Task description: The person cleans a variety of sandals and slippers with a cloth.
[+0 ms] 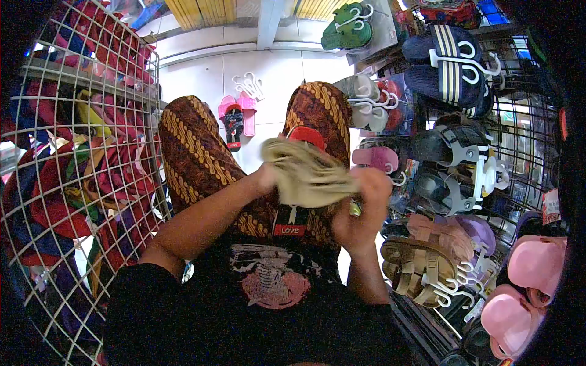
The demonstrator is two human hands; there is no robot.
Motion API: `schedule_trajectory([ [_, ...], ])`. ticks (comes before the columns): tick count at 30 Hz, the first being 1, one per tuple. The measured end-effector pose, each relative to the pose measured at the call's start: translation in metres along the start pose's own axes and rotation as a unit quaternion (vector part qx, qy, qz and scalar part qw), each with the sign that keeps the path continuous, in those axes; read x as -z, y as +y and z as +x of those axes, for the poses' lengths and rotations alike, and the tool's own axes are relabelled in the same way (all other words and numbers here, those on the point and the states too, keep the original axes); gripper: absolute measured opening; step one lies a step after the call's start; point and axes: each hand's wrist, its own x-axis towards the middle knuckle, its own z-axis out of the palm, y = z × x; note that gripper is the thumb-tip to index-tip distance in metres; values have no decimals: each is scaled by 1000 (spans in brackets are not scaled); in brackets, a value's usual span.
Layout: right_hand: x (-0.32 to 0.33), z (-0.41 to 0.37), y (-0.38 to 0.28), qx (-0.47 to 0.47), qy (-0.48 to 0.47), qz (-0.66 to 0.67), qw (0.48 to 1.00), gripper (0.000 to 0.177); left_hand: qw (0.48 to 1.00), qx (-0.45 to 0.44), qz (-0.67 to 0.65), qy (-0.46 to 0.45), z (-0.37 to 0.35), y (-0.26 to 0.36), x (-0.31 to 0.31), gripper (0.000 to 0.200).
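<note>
Black shirt [268, 323] nearest. Tan cloth [311, 174] bunched above my lap [253, 221]; left hand [266, 177] closed on one end, right hand [369, 198] curled around the other. Looks like cloth-working step; next move needs firm two-handed grip.

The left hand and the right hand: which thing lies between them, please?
In the head view, a rumpled tan cloth, blurred, spans the space between the left hand and the right hand.
</note>
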Motion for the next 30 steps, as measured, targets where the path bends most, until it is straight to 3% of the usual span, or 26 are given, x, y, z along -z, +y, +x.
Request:
schedule_trajectory([
  [2,10,16,14,-19,37,-27,999,40,999,-30,-13,36,-6,31,-52,87],
  [4,6,27,39,7,-23,-103,994,47,995,-25,-84,52,-6,37,-65,87],
  [5,5,32,46,21,-51,-140,989,50,993,-48,-108,17,-2,32,-61,87],
  [8,-9,43,33,-49,-123,-34,991,40,985,-56,-98,130,0,42,-80,87],
  [9,-14,48,31,-60,-167,-37,983,44,985,-62,-86,136,-2,34,-72,90],
  [12,-39,63,28,-88,-153,-178,968,48,987,-87,-60,123,-4,22,-59,96],
  [15,-43,69,31,-77,-176,-176,966,51,987,-125,-40,97,-3,22,-57,99],
  [18,-38,72,39,-91,-229,-170,954,50,983,-64,-9,170,-8,34,-70,106],
  [20,-42,80,48,-111,-265,-100,953,49,993,-72,-62,69,-5,31,-55,111],
  [21,-49,86,56,-116,-282,-28,952,49,982,-115,-129,-71,0,15,-19,111],
  [22,-54,89,60,-121,-297,44,946,48,986,-117,-104,-54,-3,19,-21,112],
  [26,-67,77,40,-24,-224,50,973,46,994,-93,1,62,-14,28,-39,114],
  [27,-68,77,51,-54,-249,86,963,48,993,-89,15,72,-15,29,-40,115],
  [30,-77,66,81,-100,-154,59,981,50,992,-85,44,84,-16,30,-43,116],
])
